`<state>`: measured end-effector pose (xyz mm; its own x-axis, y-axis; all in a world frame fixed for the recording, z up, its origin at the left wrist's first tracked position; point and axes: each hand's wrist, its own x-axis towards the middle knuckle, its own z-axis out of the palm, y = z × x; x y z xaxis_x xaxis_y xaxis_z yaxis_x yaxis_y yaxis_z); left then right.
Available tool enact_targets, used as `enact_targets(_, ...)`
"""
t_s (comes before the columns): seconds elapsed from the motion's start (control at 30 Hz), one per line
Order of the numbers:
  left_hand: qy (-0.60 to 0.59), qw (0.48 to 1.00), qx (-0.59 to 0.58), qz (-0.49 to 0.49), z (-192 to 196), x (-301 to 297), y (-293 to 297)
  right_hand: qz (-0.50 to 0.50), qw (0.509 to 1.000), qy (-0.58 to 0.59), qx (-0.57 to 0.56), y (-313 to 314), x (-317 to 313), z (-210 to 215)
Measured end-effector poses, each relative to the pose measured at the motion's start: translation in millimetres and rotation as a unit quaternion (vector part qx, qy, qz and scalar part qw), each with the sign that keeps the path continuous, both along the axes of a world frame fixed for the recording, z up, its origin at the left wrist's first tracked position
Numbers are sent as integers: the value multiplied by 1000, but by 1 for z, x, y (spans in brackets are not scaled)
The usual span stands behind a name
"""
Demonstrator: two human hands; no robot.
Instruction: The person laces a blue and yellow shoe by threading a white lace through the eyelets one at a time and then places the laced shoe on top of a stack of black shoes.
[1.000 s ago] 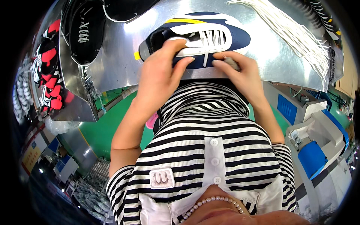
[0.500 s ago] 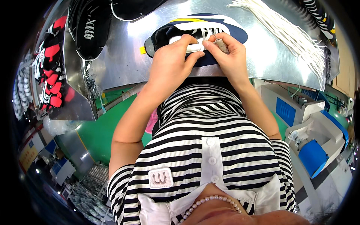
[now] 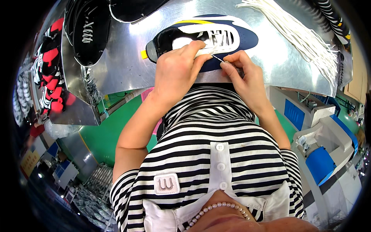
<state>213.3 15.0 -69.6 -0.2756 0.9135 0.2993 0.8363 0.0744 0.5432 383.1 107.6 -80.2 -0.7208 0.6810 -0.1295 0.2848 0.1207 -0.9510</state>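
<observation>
Head view: with our left hand (image 3: pixel 174 71) we pinch the near edge of the opening on the navy-and-white shoe (image 3: pixel 248 36); our right hand's (image 3: pixel 245 71) fingers grasp a thin lace end (image 3: pixel 217 58). The shoe sits upright on our metal desk (image 3: pixel 125 62), left of a white lace bundle (image 3: pixel 295 40).

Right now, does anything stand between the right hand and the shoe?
Nothing visible does. The right hand is at the near side of the shoe, pinching a thin strand; the left hand grips the shoe's edge farther left.
</observation>
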Motion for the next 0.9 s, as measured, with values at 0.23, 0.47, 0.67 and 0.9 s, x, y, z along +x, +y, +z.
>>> enact_targets(0.23,-14,999,-19,-30,2,-2,-1,5,999,-5,-33,3,-6,-1)
enact_targets(0.47,-13,997,-27,-71,3,-3,-5,5,993,-65,-94,7,-18,13)
enact_targets(0.67,-20,997,-23,-77,-1,2,-5,21,995,-87,-36,3,-31,-2)
enact_targets(0.9,-114,980,-135,-95,14,-1,-9,-33,994,-11,106,36,1,20)
